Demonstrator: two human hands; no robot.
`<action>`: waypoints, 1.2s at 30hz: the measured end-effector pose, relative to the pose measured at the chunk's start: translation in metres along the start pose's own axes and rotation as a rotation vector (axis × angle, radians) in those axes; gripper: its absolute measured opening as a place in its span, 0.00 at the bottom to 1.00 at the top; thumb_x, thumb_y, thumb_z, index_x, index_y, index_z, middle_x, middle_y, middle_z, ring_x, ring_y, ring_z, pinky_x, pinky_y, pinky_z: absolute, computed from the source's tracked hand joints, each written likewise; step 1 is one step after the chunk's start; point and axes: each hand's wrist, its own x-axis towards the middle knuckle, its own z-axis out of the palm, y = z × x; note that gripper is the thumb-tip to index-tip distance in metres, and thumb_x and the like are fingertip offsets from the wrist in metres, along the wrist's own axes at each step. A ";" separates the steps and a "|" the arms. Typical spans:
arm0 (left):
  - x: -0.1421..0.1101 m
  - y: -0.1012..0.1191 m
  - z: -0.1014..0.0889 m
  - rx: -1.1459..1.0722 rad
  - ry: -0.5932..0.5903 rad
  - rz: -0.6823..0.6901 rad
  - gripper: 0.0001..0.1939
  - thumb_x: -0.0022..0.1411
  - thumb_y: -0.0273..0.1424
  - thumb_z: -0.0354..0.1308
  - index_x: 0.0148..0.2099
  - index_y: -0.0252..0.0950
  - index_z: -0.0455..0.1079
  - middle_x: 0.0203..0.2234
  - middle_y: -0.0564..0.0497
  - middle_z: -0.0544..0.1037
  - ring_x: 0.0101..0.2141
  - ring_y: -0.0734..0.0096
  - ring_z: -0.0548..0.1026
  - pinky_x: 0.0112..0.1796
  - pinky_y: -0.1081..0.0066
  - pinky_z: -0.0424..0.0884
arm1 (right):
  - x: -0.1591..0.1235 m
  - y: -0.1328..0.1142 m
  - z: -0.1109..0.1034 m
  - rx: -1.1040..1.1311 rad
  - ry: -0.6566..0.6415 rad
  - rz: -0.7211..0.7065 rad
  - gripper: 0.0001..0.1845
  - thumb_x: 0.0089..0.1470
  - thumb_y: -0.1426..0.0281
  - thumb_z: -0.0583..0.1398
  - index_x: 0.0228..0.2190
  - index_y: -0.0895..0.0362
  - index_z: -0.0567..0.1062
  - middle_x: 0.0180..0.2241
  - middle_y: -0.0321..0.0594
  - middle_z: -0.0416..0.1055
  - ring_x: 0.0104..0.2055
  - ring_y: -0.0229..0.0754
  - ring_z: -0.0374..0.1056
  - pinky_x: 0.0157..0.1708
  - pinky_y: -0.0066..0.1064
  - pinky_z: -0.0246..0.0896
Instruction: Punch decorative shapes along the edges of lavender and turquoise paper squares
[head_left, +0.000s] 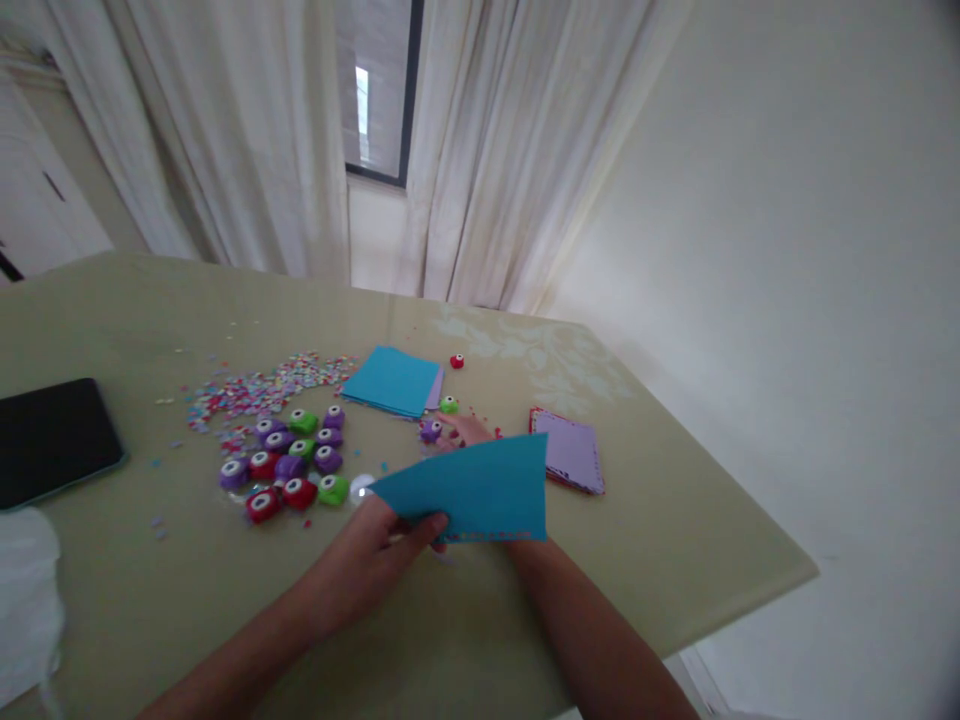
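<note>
My left hand pinches the left end of a blue paper card, thumb on its near face. Small patterned marks run along the card's lower edge. The card hides part of my right hand, whose forearm passes beneath it. Its bent fingers are at a purple object with a round white, dark-centred top, which looks like a small craft punch. A green one stands just behind it, and a red one sits farther back.
Several similar purple, red and green pieces cluster left, before scattered confetti. A blue card stack lies behind my hands, a lilac card stack to the right. A black tablet-like device and white cloth-like item lie far left.
</note>
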 end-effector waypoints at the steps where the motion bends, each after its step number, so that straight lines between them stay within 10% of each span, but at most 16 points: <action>1: 0.000 -0.001 0.002 0.038 -0.016 0.024 0.17 0.71 0.45 0.58 0.36 0.41 0.81 0.34 0.48 0.87 0.38 0.54 0.85 0.42 0.61 0.80 | 0.005 0.001 0.000 -0.047 -0.003 -0.037 0.21 0.57 0.62 0.70 0.51 0.53 0.85 0.58 0.44 0.80 0.62 0.49 0.70 0.64 0.39 0.66; 5: 0.007 -0.012 -0.006 0.173 0.062 0.066 0.20 0.74 0.45 0.55 0.36 0.41 0.80 0.33 0.50 0.85 0.36 0.56 0.82 0.40 0.64 0.77 | 0.016 0.007 0.007 -0.388 -0.115 -0.176 0.30 0.57 0.70 0.72 0.60 0.45 0.80 0.68 0.44 0.73 0.70 0.60 0.64 0.73 0.57 0.48; 12: 0.024 -0.017 -0.035 0.060 0.393 -0.125 0.22 0.61 0.52 0.62 0.30 0.38 0.79 0.28 0.46 0.85 0.31 0.54 0.81 0.34 0.63 0.78 | 0.012 0.011 0.006 -0.485 -0.058 -0.129 0.04 0.63 0.68 0.65 0.38 0.54 0.82 0.44 0.49 0.81 0.49 0.56 0.72 0.56 0.48 0.66; 18: 0.020 0.003 -0.033 -0.096 0.477 -0.149 0.22 0.57 0.53 0.65 0.30 0.38 0.81 0.24 0.46 0.85 0.30 0.53 0.85 0.37 0.61 0.81 | 0.012 -0.010 -0.011 0.053 0.151 0.060 0.19 0.65 0.52 0.64 0.46 0.52 0.83 0.36 0.39 0.77 0.35 0.44 0.70 0.37 0.35 0.66; 24: 0.017 -0.010 -0.037 0.060 0.516 -0.136 0.25 0.62 0.54 0.62 0.27 0.40 0.83 0.34 0.44 0.89 0.37 0.51 0.86 0.42 0.60 0.79 | 0.002 -0.038 -0.016 0.742 -0.012 0.320 0.23 0.44 0.58 0.81 0.40 0.53 0.85 0.39 0.36 0.80 0.35 0.38 0.74 0.39 0.30 0.72; 36: 0.014 -0.015 -0.037 0.205 0.491 -0.059 0.24 0.66 0.53 0.60 0.26 0.44 0.84 0.32 0.49 0.89 0.35 0.54 0.85 0.41 0.63 0.79 | 0.000 -0.044 -0.011 0.763 0.022 0.308 0.28 0.37 0.56 0.84 0.35 0.54 0.82 0.33 0.33 0.79 0.30 0.34 0.73 0.29 0.25 0.67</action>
